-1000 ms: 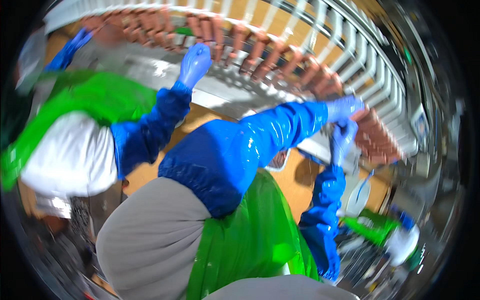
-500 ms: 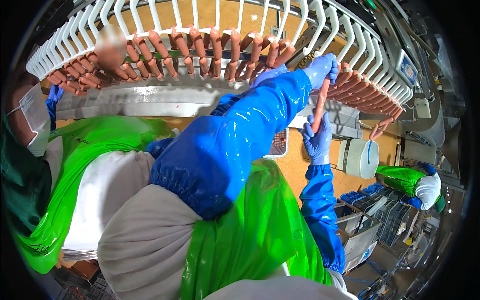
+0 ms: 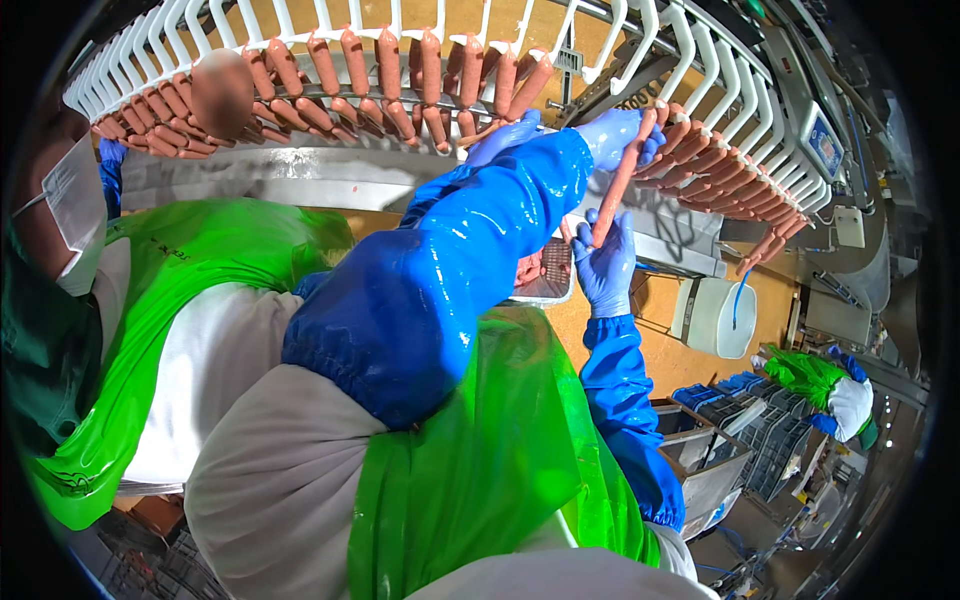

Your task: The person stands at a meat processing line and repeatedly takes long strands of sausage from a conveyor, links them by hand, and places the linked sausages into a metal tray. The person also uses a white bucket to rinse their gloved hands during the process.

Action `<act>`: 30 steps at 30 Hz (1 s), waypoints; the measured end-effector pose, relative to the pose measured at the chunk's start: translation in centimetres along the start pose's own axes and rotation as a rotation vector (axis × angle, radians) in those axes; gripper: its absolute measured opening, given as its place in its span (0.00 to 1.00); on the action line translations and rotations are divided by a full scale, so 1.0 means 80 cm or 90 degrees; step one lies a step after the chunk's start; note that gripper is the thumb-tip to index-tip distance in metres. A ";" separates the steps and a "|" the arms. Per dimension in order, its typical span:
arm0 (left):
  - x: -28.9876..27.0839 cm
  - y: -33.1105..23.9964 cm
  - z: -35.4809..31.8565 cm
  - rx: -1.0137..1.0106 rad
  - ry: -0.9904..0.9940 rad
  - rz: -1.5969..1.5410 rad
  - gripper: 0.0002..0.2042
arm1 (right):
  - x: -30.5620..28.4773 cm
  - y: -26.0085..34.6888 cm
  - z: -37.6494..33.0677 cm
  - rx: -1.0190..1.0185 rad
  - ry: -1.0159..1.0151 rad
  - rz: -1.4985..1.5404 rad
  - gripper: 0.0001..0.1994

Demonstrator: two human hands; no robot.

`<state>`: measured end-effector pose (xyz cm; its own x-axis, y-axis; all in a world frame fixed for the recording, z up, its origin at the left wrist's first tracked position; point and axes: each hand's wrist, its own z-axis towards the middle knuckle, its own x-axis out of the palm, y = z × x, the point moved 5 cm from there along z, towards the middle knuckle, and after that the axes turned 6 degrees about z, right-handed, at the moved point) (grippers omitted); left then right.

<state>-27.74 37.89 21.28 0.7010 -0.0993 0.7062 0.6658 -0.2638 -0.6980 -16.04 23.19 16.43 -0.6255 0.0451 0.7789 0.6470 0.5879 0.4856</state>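
Note:
Several links of pink sausage hang from a white hooked rack (image 3: 735,85) that curves across the top of the view. My left hand (image 3: 612,140), in a blue glove and wet blue sleeve, is closed around the upper part of a sausage (image 3: 622,185) beside the hooks. Below it, the sausage slants down to my right hand (image 3: 606,268), palm up, whose thumb and fingers lie loosely about its lower end. Just left of my left hand is a co-worker's gloved hand (image 3: 503,140), beneath the hanging links; its sleeve is partly hidden behind my arm.
A co-worker in a green apron (image 3: 230,240) stands close on my left. Below the rack runs a metal trough (image 3: 240,190). A crate with pink pieces (image 3: 568,285) is beside my right hand. Farther right are a white tub (image 3: 715,318), stacked crates (image 3: 780,435) and another person (image 3: 850,405).
Both my hands have moved slightly left with the sausage, and my right hand's fingers look looser around it. The co-worker's hand beside mine has shifted left. The crate shows more.

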 end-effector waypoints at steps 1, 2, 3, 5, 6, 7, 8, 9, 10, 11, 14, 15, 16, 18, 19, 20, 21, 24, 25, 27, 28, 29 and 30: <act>-0.008 -0.004 -0.006 0.049 -0.054 0.199 0.18 | -0.009 0.000 0.006 -0.012 -0.069 -0.013 0.16; -0.016 -0.008 -0.014 0.096 -0.107 0.399 0.22 | -0.015 0.019 0.008 -0.134 -0.072 -0.155 0.12; -0.025 -0.005 -0.013 0.112 -0.154 0.478 0.21 | -0.012 0.036 0.010 -0.256 -0.066 -0.296 0.08; -0.038 0.012 0.000 0.106 -0.204 0.376 0.20 | 0.025 0.059 0.013 -0.558 0.038 -0.861 0.06; -0.042 0.025 0.009 0.090 -0.214 0.314 0.20 | 0.027 0.062 0.022 -0.528 0.083 -0.932 0.06; -0.026 0.030 0.000 0.054 -0.233 0.236 0.21 | 0.032 0.063 0.025 -0.493 0.123 -0.999 0.06; -0.014 0.024 -0.011 0.064 -0.260 0.326 0.21 | 0.037 0.072 0.025 -0.466 0.118 -0.993 0.07; -0.020 0.010 -0.011 0.168 -0.298 0.414 0.24 | 0.050 0.084 0.029 -0.482 0.128 -0.935 0.10; -0.027 0.003 -0.009 0.263 -0.332 0.501 0.28 | 0.052 0.100 0.042 -0.488 0.130 -0.853 0.12; -0.035 0.002 0.000 0.276 -0.340 0.546 0.29 | 0.056 0.116 0.057 -0.491 0.133 -0.771 0.14; -0.047 -0.013 0.001 0.191 -0.308 0.616 0.31 | 0.059 0.140 0.106 -0.386 0.135 -0.571 0.21; -0.055 -0.018 0.004 0.179 -0.316 0.600 0.32 | 0.058 0.139 0.134 -0.328 0.169 -0.467 0.23; -0.045 -0.031 -0.006 0.085 -0.319 0.651 0.33 | 0.056 0.139 0.151 -0.289 0.134 -0.403 0.22; -0.047 -0.037 0.002 0.098 -0.324 0.686 0.34 | 0.046 0.143 0.181 -0.193 0.126 -0.548 0.20; -0.053 -0.043 -0.002 0.105 -0.339 0.702 0.34 | 0.063 0.136 0.180 -0.136 0.132 -0.621 0.19; -0.060 -0.048 -0.009 0.132 -0.392 0.647 0.31 | 0.084 0.131 0.176 -0.103 0.159 -0.790 0.16; -0.057 -0.051 -0.016 0.160 -0.437 0.588 0.28 | 0.082 0.126 0.183 -0.074 0.174 -0.783 0.16; -0.042 -0.040 -0.035 0.310 -0.527 0.585 0.16 | 0.061 0.117 0.217 0.007 0.171 -0.815 0.15; -0.037 -0.027 -0.048 0.576 -0.670 0.827 0.10 | 0.066 0.108 0.212 -0.047 0.197 -0.788 0.15; 0.014 -0.015 -0.100 0.666 -0.581 0.742 0.13 | 0.074 0.091 0.200 -0.154 0.255 -0.725 0.14; 0.044 0.011 -0.090 0.641 -0.429 0.741 0.16 | 0.000 0.103 0.226 -0.248 0.204 -0.680 0.15; 0.051 0.036 -0.083 0.609 -0.318 0.752 0.18 | -0.003 0.101 0.217 -0.315 0.221 -0.672 0.14; 0.055 0.045 -0.060 0.548 -0.294 0.849 0.21 | -0.011 0.110 0.201 -0.392 0.216 -0.670 0.14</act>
<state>-23.50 31.89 22.46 0.7654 0.5121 -0.3899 -0.6028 0.3580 -0.7131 -16.82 41.32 13.63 -0.8753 -0.4773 -0.0777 0.0580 -0.2632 0.9630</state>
